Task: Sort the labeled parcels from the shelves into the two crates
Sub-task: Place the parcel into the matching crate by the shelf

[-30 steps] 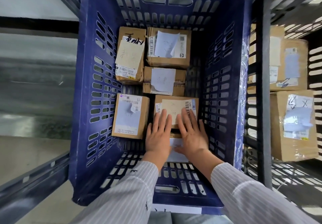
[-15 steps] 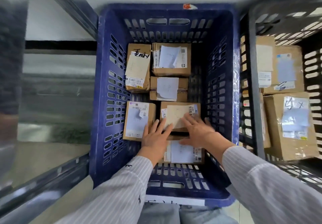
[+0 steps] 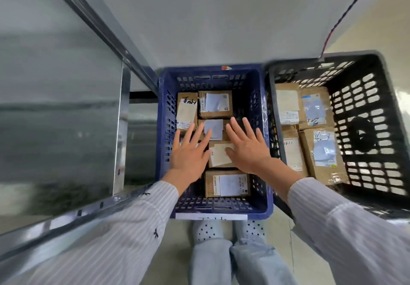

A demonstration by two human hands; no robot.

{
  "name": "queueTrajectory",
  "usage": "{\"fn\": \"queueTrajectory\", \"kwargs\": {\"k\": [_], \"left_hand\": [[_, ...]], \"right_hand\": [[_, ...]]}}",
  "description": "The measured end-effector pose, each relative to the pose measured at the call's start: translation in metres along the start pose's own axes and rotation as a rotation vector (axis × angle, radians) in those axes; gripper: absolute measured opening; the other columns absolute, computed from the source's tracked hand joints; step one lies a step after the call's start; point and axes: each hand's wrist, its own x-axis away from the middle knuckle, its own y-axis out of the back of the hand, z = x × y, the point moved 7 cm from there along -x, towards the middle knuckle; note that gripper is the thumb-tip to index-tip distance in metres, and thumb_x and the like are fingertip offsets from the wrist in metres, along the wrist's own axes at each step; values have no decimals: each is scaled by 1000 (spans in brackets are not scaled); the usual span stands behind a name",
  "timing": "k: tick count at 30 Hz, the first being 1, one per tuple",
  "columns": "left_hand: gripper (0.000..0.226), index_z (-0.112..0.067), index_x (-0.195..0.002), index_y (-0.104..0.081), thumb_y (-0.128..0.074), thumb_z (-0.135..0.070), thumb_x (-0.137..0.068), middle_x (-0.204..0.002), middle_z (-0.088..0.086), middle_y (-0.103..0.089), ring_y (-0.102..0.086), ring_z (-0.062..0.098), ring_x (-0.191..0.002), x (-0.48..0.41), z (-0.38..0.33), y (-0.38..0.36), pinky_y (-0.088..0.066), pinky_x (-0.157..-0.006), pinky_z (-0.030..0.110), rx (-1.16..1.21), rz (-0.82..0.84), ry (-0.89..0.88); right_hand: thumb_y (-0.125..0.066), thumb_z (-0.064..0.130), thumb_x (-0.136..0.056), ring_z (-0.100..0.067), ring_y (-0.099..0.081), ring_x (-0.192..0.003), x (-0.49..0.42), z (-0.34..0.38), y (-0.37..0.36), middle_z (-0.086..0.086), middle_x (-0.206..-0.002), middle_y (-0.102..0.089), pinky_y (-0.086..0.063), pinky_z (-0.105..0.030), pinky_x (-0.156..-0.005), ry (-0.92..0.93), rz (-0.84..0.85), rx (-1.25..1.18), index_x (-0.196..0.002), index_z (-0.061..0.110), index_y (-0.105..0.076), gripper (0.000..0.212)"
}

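A blue crate (image 3: 163,129) stands on the floor in front of me with several labeled cardboard parcels lying flat inside. The nearest parcel (image 3: 227,184) lies at the crate's front. My left hand (image 3: 188,151) hovers above the crate's left half, fingers straight and spread, holding nothing. Over the right half is my right hand (image 3: 247,147), also spread and empty, above a parcel (image 3: 219,155) with a beige label. Right of it stands a black crate (image 3: 366,116) with more labeled parcels (image 3: 322,151).
A metal shelf frame (image 3: 119,129) with shiny panels fills the left side. A white wall rises behind the crates, with a red-black cable (image 3: 346,14) hanging at the upper right. My feet and jeans (image 3: 228,251) stand just before the blue crate.
Both hands have lifted off the parcels in the blue crate and now hover with spread fingers. The view has risen and pulled back, showing both crates whole.
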Motion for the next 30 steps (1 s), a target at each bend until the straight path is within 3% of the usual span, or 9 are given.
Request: {"fn": "queueTrajectory", "kwargs": {"k": [6, 11, 18, 30], "left_hand": [[56, -32, -148, 11, -13, -48, -100, -157, -4, 17, 19, 17, -144, 22, -9, 66, 11, -115, 47, -1, -135, 6], [56, -29, -151, -1, -12, -50, -100, -158, -3, 16, 17, 18, -145, 55, -13, 100, 11, -114, 47, 12, -258, 111], [58, -29, -151, 3, -8, -51, -98, -158, -3, 16, 17, 18, -145, 124, -39, 136, 10, -115, 48, 66, -395, 181], [56, -29, -151, 4, -9, -49, -99, -158, -4, 14, 17, 17, -144, 282, -39, 319, 10, -115, 48, 37, -717, 343]], "right_hand": [[-14, 45, -102, -19, 27, -142, 42, 12, 67, 5, -157, 23, 13, -41, -115, -27, -245, -18, -151, 23, 9, 59], [-13, 48, -101, -19, 25, -143, 85, 23, 98, 5, -158, 19, 12, -41, -117, 23, -402, 19, -151, 23, 8, 60], [-16, 59, -97, -15, 24, -143, 165, 23, 126, 9, -158, 17, 14, -40, -116, 90, -502, 85, -152, 26, 4, 67], [-11, 59, -96, -16, 26, -143, 338, 75, 284, 8, -157, 21, 14, -43, -117, 245, -789, 239, -151, 27, 9, 66]]}}
